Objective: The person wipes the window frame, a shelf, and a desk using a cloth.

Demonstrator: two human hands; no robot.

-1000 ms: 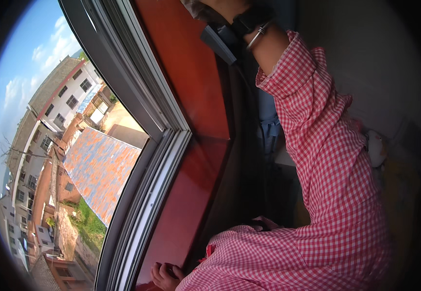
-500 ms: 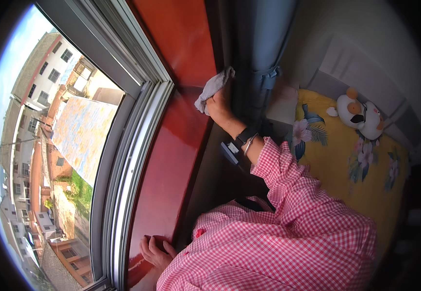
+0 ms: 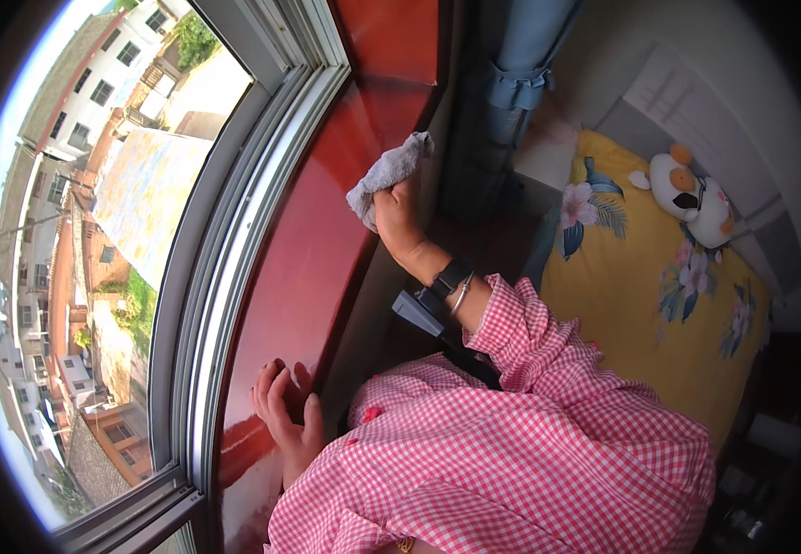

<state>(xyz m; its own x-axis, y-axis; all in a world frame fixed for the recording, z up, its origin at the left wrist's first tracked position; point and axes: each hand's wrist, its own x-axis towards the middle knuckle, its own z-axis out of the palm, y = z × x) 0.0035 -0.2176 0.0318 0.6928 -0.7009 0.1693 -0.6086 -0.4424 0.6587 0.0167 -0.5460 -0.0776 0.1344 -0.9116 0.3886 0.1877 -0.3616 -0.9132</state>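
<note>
My right hand (image 3: 401, 218) grips a crumpled grey cloth (image 3: 387, 175) near the far end of the glossy red windowsill (image 3: 297, 263). The cloth lies over the sill, reaching toward its right edge. A dark watch (image 3: 450, 277) and a thin bangle are on that wrist. Nearer to me, my left hand (image 3: 287, 413) is on the same sill, holding nothing. Its fingers are loosely bent and its thumb stands apart from them. Pink-and-white checked sleeves (image 3: 548, 355) cover my arms, the right one rolled up below the elbow.
A sliding window frame (image 3: 239, 245) runs along the sill's left, with buildings outside. To the right, a tied blue curtain (image 3: 520, 88) hangs beside a bed with a yellow floral cover (image 3: 594, 286) and a plush toy (image 3: 686, 198). A grey-blue object (image 3: 417, 312) sits below my right wrist.
The view has shifted, showing more of the far sill corner. My right hand has drawn the cloth back from the red upright onto the sill. My left thumb has spread away from its fingers.
</note>
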